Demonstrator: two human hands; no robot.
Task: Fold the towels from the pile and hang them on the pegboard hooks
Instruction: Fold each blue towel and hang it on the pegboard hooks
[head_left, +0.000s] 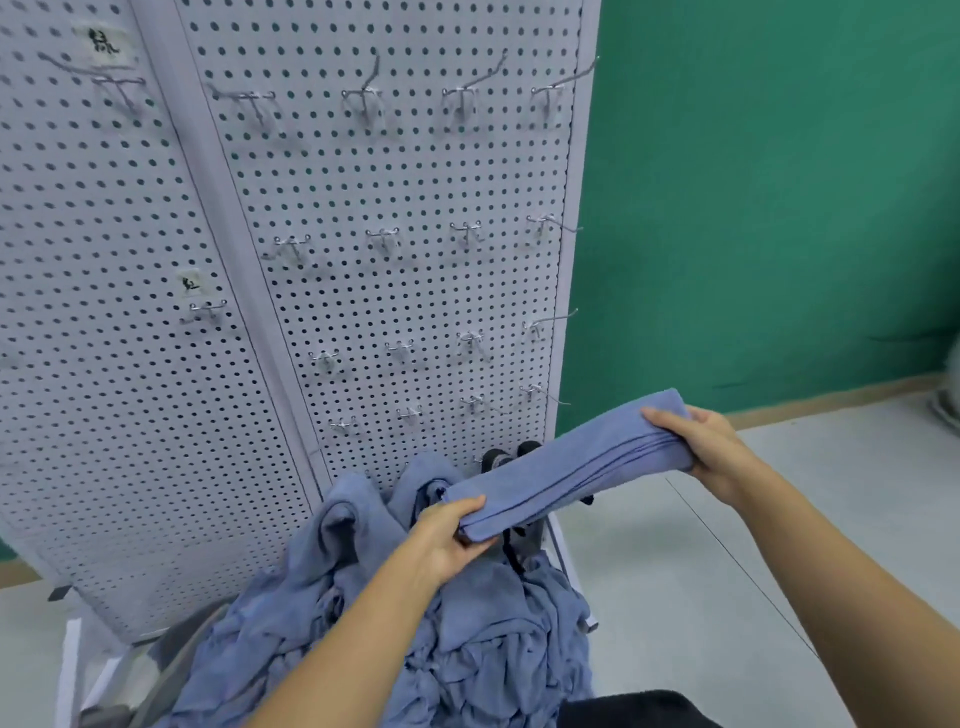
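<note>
Head view: a folded blue towel (571, 462) is held in the air as a long, narrow band of several layers, slanted from lower left up to upper right.

- Lower left end: gripped by the left hand (447, 540), with the thumb laid on top and the fingers curled underneath.
- Upper right end: gripped by the right hand (711, 447), with the thumb laid along the top face and the fingers wrapped round the far edge. Stacked layer edges are seen just beside this grip.
- Middle span: carried between the two hands and touched by neither.

The band is held above the right part of the pile of crumpled blue towels (405, 623), well clear of it at the raised end. The pile is heaped in a white-framed holder (72, 670), which is mostly hidden.

Behind the pile a white pegboard (363, 176) is set upright, its two perforated panels joined at a post. Rows of metal hooks (467, 231) are fixed across the right panel. Two small handwritten labels (106, 44) are seen on the left panel, too blurred to be read. Dark objects (493, 460) at the pegboard's foot are partly covered by the towel and cannot be identified.

A green wall (779, 182) is seen to the right, with pale floor (727, 561) below it.
</note>
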